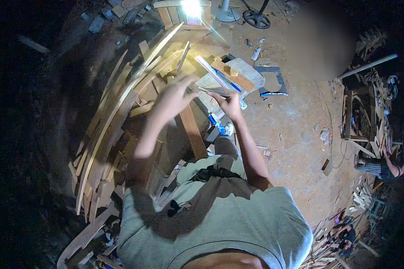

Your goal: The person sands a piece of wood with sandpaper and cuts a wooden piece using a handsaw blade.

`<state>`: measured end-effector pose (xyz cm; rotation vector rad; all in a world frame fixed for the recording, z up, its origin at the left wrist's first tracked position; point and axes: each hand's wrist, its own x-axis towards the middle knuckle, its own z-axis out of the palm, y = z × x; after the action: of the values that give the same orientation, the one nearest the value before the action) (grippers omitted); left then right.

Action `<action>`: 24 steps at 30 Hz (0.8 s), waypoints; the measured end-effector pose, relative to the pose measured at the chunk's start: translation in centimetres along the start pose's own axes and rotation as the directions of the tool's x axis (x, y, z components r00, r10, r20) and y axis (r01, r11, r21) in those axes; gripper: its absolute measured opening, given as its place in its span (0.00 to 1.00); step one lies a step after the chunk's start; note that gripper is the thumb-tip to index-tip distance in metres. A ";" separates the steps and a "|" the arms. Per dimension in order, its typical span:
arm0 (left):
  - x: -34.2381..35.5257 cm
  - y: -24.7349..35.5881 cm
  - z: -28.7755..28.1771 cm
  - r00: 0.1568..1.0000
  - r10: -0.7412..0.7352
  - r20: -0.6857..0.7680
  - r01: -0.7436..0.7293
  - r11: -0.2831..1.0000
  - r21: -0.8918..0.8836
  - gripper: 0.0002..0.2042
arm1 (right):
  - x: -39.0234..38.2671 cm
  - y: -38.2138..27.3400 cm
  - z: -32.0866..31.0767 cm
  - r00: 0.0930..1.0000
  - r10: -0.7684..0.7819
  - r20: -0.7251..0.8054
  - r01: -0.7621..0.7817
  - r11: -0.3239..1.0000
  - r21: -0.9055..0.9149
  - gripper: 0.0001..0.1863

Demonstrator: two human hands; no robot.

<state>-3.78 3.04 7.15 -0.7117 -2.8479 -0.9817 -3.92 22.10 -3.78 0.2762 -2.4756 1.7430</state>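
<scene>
My left hand (175, 96) is raised over the work spot, slightly blurred, its thumb and fingers apart with nothing visible between them. Close by on the right, my right hand (231, 106) is closed around a thin dark stick-like tool (216, 95) pointing toward the left hand; its exact kind is unclear. Beneath and beyond the hands lies a worn pale board (249, 71). On it rest a brown wood piece (242, 81), a small wood block (234, 71), a long whitish-pink strip (207, 67) and a slim blue tool (234, 85).
Long wooden strips (107, 121) are heaped on my left. A reddish-brown plank (193, 132) runs toward me beside a blue clamp-like thing (217, 124). A bright lamp (191, 8) shines at the far end. Right of me, a wooden frame (359, 114) stands near another person (375, 168).
</scene>
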 end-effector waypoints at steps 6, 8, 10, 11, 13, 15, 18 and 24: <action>-1.3 -0.7 4.8 0.884 0.100 -0.456 -0.090 0.995 0.042 0.08 | -0.3 -0.5 0.0 0.997 -0.068 -0.025 0.068 0.998 -0.003 0.06; -1.7 -0.6 5.2 0.884 0.064 -0.462 -0.072 0.997 0.001 0.08 | -0.3 0.6 0.1 0.985 -0.157 -0.072 0.156 0.988 -0.009 0.08; -2.0 -1.0 5.5 0.880 0.022 -0.474 -0.046 0.998 -0.038 0.08 | -0.7 1.7 0.1 0.990 -0.040 -0.133 0.049 0.997 0.067 0.10; -2.2 -1.6 5.8 0.920 -0.054 -0.388 0.045 0.998 -0.033 0.08 | -0.9 2.2 0.0 0.980 0.079 -0.184 -0.052 0.988 0.147 0.12; -1.9 -1.7 5.6 0.946 -0.141 -0.293 0.140 0.990 -0.022 0.07 | -1.1 1.8 -0.2 0.978 0.138 -0.156 -0.108 0.976 0.191 0.14; -1.2 -1.4 4.6 0.968 -0.203 -0.148 0.201 0.979 -0.030 0.08 | -1.0 0.1 -0.4 0.982 0.189 0.006 -0.189 0.980 0.067 0.15; -1.4 -3.5 5.5 0.984 -0.088 -0.153 0.062 0.984 -0.164 0.06 | -0.4 -6.5 0.7 0.934 -0.349 0.072 0.344 0.936 0.082 0.18; -1.9 -2.1 5.4 0.991 -0.120 -0.067 0.111 0.986 -0.124 0.06 | -1.0 -0.4 1.1 0.975 -0.206 0.083 0.200 0.977 0.077 0.17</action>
<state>-2.42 3.96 1.30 -0.5112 -2.8120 -1.1783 -2.88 21.07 -3.99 0.6048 -2.3518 1.7676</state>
